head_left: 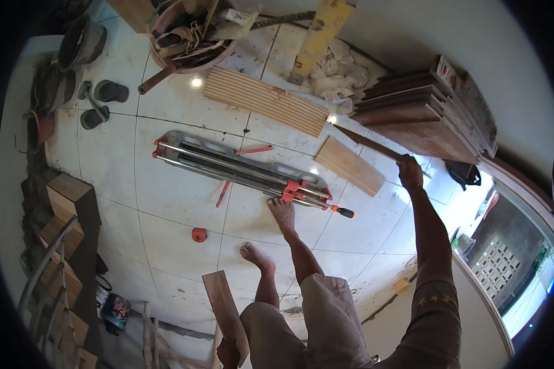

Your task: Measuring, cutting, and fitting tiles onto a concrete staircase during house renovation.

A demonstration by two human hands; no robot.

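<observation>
My left hand (228,354) grips an upright brown wood-look board (218,292) beside my leg at the bottom. My right hand (410,174) is closed on the end of a long, narrow brown strip (369,141) that points toward the back, near a short light wood-look board (349,165) on the tiles. A tile cutter (221,166) with red fittings and two steel rails lies across the floor, my bare right foot against its front edge. A small red tool (198,235) sits in front of it.
A grooved board (261,98), a tub of tools (197,58), a yellow level (317,46), a crumpled cloth (341,74) and stacked panels (418,120) line the back. Buckets (71,55) stand back left, wooden steps with a railing (61,234) at left, a doorway (514,258) at right.
</observation>
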